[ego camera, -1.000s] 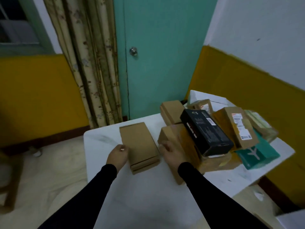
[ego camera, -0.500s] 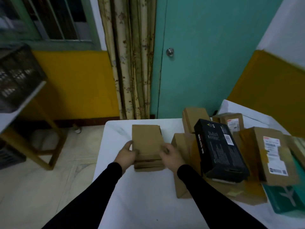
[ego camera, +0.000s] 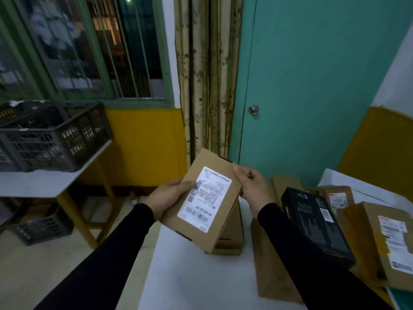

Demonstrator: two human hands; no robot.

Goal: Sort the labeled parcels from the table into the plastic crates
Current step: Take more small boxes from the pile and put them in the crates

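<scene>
Head view: both hands hold a flat brown cardboard parcel (ego camera: 207, 202) tilted above the white counter (ego camera: 190, 283), white barcode label (ego camera: 206, 199) facing up; left grip (ego camera: 167, 198) and right grip (ego camera: 252, 184) curl round its edges.

Parcel label (ego camera: 205, 199) print illegible

Single head-worn view, facing forward and down, close over table (ego camera: 190, 276)

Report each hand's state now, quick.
Left hand: holding the labeled box by its left edge, thumb on the label side.
Right hand: holding the same box at its upper right edge.
</scene>
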